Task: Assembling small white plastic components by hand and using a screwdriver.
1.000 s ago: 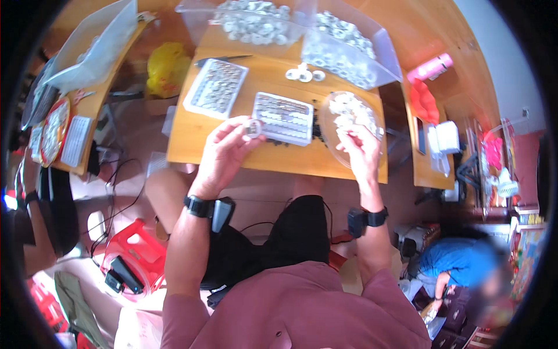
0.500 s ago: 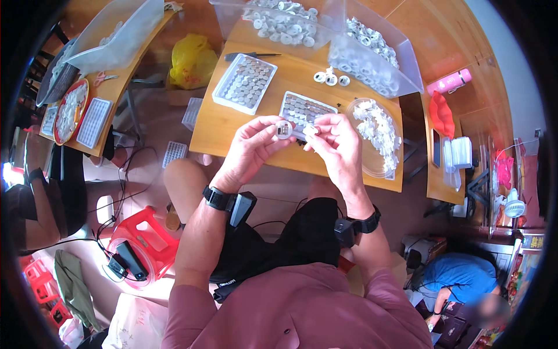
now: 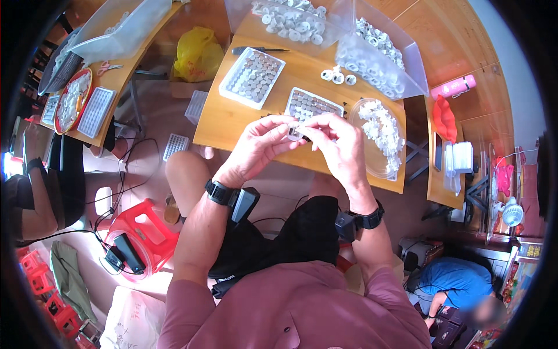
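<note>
A small round white part point(image 3: 294, 133) with a dark and metallic middle sits between the thumb and fingers of my left hand point(image 3: 258, 142). My right hand point(image 3: 339, 142) is closed in a pinch, its fingertips touching that part from the right. What lies inside the right pinch is hidden. Just beyond my hands on the table stands a white tray point(image 3: 339, 109) with rows of coin-like metal discs. Another white tray point(image 3: 228, 93) of such discs is farther left. To the right, a clear round dish point(image 3: 361, 154) holds many small white pieces.
Clear bins point(image 3: 407, 87) full of white round parts line the table's far side. Several loose round parts point(image 3: 338, 77) and a dark-handled tool point(image 3: 247, 50) lie nearby. A red stool point(image 3: 154, 224) with cables stands at left. Another person point(image 3: 456, 282) bends at lower right.
My right hand has moved left, bringing its pinch and the small white piece seen in it earlier up against the round part. That piece is now hidden. The view has shifted slightly.
</note>
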`<state>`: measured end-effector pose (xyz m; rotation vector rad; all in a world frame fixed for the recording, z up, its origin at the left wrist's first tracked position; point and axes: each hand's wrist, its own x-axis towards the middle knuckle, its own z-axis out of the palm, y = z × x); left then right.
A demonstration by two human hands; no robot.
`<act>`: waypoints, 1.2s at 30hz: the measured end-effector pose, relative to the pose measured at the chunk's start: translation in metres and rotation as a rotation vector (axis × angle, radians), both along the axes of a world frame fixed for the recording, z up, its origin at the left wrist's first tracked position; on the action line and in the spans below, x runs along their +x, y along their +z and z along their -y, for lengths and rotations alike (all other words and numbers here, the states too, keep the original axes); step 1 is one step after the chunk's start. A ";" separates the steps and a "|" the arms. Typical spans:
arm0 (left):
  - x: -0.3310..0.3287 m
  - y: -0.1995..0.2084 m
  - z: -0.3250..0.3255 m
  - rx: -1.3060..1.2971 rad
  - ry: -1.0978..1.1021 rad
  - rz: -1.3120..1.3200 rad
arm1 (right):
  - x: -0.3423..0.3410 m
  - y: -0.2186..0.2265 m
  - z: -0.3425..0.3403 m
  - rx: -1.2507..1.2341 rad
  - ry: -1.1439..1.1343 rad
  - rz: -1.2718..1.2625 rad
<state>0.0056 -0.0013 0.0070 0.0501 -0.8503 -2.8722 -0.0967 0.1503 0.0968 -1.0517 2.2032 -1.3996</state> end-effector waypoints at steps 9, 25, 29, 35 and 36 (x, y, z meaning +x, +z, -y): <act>0.001 0.000 0.000 -0.012 0.005 0.023 | 0.003 -0.006 0.004 -0.002 0.004 -0.126; 0.000 -0.004 0.000 -0.030 0.015 0.025 | 0.008 -0.021 0.009 -0.049 -0.101 -0.110; 0.001 -0.002 -0.002 -0.081 0.058 0.048 | 0.008 -0.024 0.009 -0.026 -0.126 -0.044; 0.002 0.005 -0.007 -0.330 0.153 0.081 | 0.008 -0.025 0.008 -0.081 -0.104 0.038; 0.001 0.006 -0.007 -0.350 0.186 0.072 | 0.007 -0.026 0.008 -0.101 -0.090 0.108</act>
